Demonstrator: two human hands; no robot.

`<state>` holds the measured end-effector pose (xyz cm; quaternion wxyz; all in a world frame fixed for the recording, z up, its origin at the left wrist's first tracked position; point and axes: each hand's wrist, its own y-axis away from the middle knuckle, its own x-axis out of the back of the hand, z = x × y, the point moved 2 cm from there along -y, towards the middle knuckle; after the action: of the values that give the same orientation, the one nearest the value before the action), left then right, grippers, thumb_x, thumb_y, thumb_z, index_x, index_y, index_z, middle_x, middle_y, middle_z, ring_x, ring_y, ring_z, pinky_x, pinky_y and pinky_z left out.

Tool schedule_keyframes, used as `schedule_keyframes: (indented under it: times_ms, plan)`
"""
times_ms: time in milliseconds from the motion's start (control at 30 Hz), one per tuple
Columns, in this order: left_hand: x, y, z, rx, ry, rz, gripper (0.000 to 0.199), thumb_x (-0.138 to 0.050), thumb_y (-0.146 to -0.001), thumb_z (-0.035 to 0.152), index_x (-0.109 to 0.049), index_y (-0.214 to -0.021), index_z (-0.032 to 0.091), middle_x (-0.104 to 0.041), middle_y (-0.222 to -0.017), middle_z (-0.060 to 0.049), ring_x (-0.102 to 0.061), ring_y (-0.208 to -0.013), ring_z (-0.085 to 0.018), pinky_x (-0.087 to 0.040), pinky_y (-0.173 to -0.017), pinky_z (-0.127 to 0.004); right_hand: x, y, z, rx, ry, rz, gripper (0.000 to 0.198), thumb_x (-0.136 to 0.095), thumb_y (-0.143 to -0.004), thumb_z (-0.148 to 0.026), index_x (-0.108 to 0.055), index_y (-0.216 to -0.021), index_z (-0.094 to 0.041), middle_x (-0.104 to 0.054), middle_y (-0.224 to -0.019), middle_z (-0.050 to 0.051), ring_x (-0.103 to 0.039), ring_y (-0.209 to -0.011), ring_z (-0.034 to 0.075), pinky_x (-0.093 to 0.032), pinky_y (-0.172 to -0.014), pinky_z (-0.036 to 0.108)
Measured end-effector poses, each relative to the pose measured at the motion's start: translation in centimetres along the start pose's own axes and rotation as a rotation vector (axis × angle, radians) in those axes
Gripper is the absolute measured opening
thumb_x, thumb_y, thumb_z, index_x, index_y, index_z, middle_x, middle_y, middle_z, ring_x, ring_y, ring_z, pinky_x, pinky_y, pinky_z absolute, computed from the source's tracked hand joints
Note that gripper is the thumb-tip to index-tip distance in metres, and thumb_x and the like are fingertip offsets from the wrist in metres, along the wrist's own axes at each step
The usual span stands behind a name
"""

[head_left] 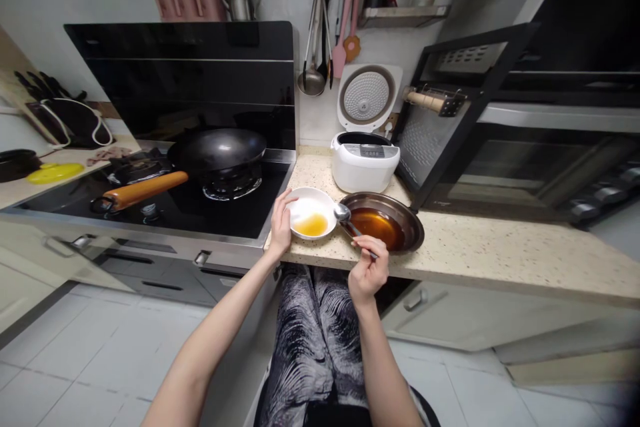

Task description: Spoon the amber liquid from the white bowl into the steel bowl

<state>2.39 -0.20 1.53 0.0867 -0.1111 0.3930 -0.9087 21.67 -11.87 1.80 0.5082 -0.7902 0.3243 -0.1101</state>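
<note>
My left hand (281, 223) grips the left rim of a white bowl (327, 203), which has some amber liquid (312, 224) pooled in its bottom. In my right hand (369, 269) is a metal spoon (343, 213), held by its handle, its head over the gap between the bowl and a dark metal pan (416, 229). The pan stands just right of the bowl and holds a darker brown-orange liquid (383, 227). Whether the spoon has liquid in it I cannot tell.
Behind the bowl and pan stands a white rice cooker (365, 170) with its lid raised. A black wok (220, 149) with a wooden handle (150, 190) sits on the stove to the left. An oven (530, 167) is on the right. Utensils, including a ladle (313, 82), hang behind.
</note>
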Motion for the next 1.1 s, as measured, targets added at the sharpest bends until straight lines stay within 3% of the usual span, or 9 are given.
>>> schedule_keyframes:
  times_ms: [200, 433, 567, 767, 1100]
  plan:
    - [-0.1, 0.0, 0.1, 0.001, 0.008, -0.001, 0.037, -0.036, -0.104, 0.036, -0.067, -0.116, 0.02, -0.057, -0.144, -0.012, -0.051, -0.138, -0.028, -0.036, -0.119, -0.05, -2.3, 1.2, 0.5, -0.004, -0.015, -0.239, 0.021, -0.043, -0.099, -0.011, -0.061, -0.102, -0.023, -0.067, -0.091, 0.004, -0.066, -0.087, 0.018, -0.056, -0.078, 0.033]
    - [-0.1, 0.0, 0.0, -0.008, 0.011, 0.003, 0.039, -0.036, -0.104, 0.04, -0.067, -0.116, 0.02, -0.057, -0.144, -0.012, -0.051, -0.137, -0.028, -0.036, -0.119, -0.05, -3.0, 1.6, 1.5, -0.052, 0.027, -0.295, 0.026, -0.04, -0.099, -0.011, -0.063, -0.104, -0.021, -0.067, -0.094, 0.006, -0.066, -0.09, 0.018, -0.055, -0.078, 0.032]
    - [-0.1, 0.0, 0.1, -0.012, 0.007, 0.003, 0.039, -0.036, -0.104, 0.04, -0.067, -0.116, 0.02, -0.057, -0.144, -0.012, -0.051, -0.137, -0.028, -0.037, -0.119, -0.051, -2.8, 1.5, 1.5, -0.104, 0.035, -0.297, 0.023, -0.04, -0.101, -0.015, -0.062, -0.102, -0.021, -0.067, -0.094, 0.006, -0.066, -0.089, 0.017, -0.055, -0.079, 0.031]
    - [0.0, 0.0, 0.2, -0.008, -0.004, 0.003, 0.039, -0.035, -0.104, 0.038, -0.067, -0.117, 0.019, -0.057, -0.144, -0.013, -0.051, -0.137, -0.029, -0.036, -0.119, -0.052, -2.5, 1.7, 1.2, -0.297, -0.025, -0.236, 0.021, -0.042, -0.104, -0.025, -0.061, -0.097, -0.021, -0.066, -0.089, 0.002, -0.061, -0.074, 0.013, -0.051, -0.072, 0.026]
    - [0.0, 0.1, 0.2, -0.011, -0.005, -0.001, 0.038, -0.035, -0.104, 0.038, -0.066, -0.117, 0.019, -0.057, -0.144, -0.013, -0.051, -0.138, -0.027, -0.037, -0.119, -0.051, -4.1, 2.8, 0.8, -0.479, -0.197, -0.169, 0.023, -0.046, -0.103, -0.036, -0.06, -0.094, -0.02, -0.067, -0.087, 0.002, -0.063, -0.073, 0.013, -0.053, -0.071, 0.027]
